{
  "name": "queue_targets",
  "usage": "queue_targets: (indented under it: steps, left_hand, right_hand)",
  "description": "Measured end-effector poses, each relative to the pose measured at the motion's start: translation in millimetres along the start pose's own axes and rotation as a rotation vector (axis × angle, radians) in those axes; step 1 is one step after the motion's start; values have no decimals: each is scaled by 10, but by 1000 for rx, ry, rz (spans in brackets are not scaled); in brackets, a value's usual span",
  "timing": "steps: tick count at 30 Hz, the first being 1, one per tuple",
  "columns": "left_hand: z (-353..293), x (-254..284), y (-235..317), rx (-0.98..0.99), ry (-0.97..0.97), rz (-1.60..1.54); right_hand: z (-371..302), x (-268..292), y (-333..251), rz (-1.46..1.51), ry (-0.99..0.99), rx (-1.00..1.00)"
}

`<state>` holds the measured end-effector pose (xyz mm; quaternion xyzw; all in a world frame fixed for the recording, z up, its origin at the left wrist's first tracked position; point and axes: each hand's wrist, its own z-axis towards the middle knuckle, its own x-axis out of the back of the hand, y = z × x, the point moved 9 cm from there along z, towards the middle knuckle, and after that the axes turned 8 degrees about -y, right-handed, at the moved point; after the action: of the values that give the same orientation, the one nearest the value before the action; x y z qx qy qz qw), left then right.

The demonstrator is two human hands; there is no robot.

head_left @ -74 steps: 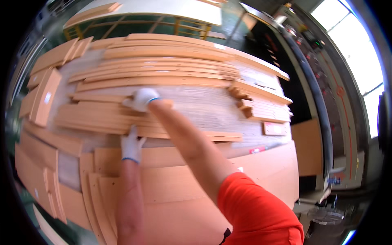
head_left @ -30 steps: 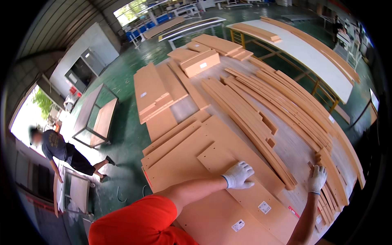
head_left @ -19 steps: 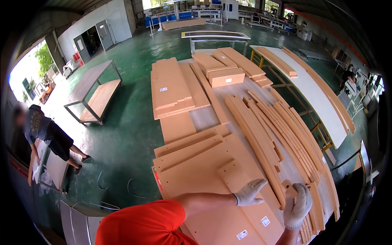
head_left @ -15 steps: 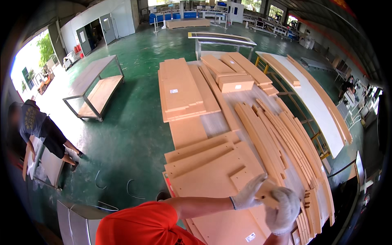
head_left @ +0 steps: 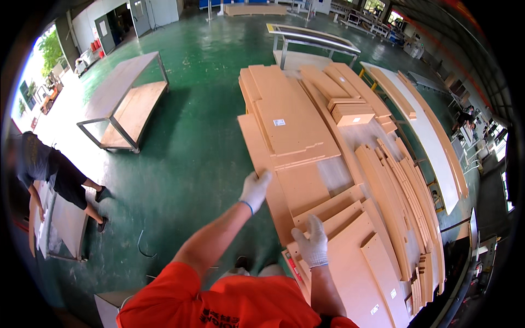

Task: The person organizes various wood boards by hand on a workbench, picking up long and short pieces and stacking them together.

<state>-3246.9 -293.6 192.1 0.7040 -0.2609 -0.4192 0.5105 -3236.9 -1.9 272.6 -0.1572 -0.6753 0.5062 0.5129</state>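
Note:
Both my hands wear pale knitted gloves. My left hand [head_left: 255, 189] is at the left edge of a long tan board [head_left: 253, 143], which sticks out from under a stack of wide boards [head_left: 292, 104]. Its fingers are a little apart at that edge; no clear grip shows. My right hand [head_left: 313, 243] is over the corner of a nearer pile of drilled panels [head_left: 344, 257], thumb and fingers spread, holding nothing. A narrow board [head_left: 379, 273] with white labels lies on that pile.
Long strips [head_left: 385, 202] and small blocks [head_left: 355, 113] cover the right of the table. A white-topped table [head_left: 426, 142] stands beyond. To the left are a metal-framed cart [head_left: 127, 104] and a person [head_left: 54, 169] at another cart. A loose strap [head_left: 143, 246] lies on the green floor.
Both hands have left the small wooden piece they held over the panels. My left hand has moved forward and left. The long board now juts out at the left, and my view has shifted.

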Motion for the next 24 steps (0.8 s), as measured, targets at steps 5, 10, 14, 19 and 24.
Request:
queue_targets:
  steps: [5,10,14,19,24]
  left_hand:
    - [1151,834,-71,162,134,-29]
    - [2312,1260,95,185,222,21]
    - [3220,1515,343,208,222,88]
    - [4389,1919,574,229,172,160]
    - [5289,1541,439,136,11,212]
  right_hand:
    - [28,-487,485,48,-147,-301]
    - [349,-434,1287,76,41,-396]
    - [831,-269,1150,-26,103,-406]
    - [1404,-263,743,-97,138,-380]
    - [1678,-478,614,220,306,-755]
